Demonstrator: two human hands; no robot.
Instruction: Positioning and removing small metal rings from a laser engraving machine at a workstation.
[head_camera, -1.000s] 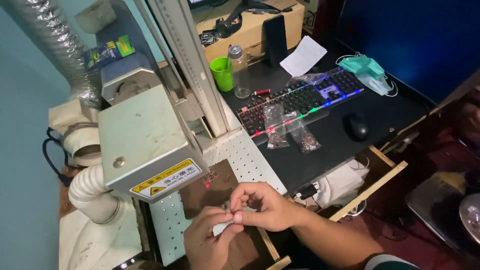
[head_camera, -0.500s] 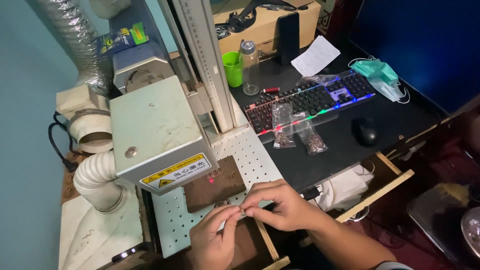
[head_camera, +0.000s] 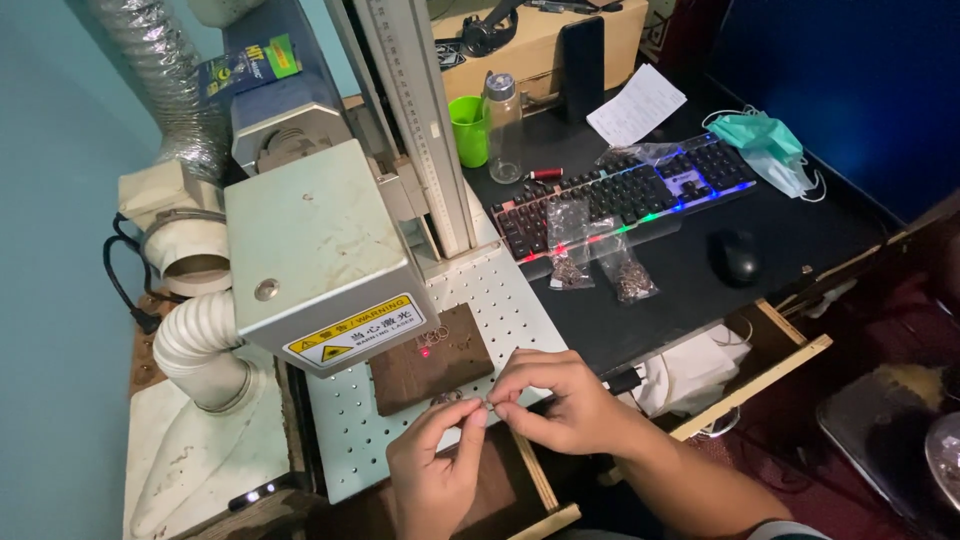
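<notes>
Head view, left to right: a white ribbed exhaust hose (head_camera: 195, 350) curls down beside a grey box-shaped laser head (head_camera: 315, 255) with a yellow warning label, mounted on a tall metal column with a ruler scale (head_camera: 420, 120). Under the head lies a white perforated metal plate (head_camera: 500, 300), and on it a dark brown wooden block (head_camera: 430, 360) with a red laser dot and a few small metal rings beside the dot.

Just in front of the block, the left hand (head_camera: 435, 480) and right hand (head_camera: 560, 400) meet fingertip to fingertip, both pinched together on 1 small metal ring (head_camera: 484, 405) held just above the plate's near edge.

Further right on the black table (head_camera: 800, 240) sit a green plastic cup (head_camera: 467, 130), a clear bottle (head_camera: 503, 125), a backlit black keyboard (head_camera: 620, 195), 2 small clear bags of metal parts (head_camera: 600, 265), a black mouse (head_camera: 737, 257) and a teal face mask (head_camera: 770, 150).

The risk, as I judge it, is the ring slipping from so light a pinch: it could drop through a plate hole or into the open wooden drawer below. Fingers also sit close to the beam spot.
</notes>
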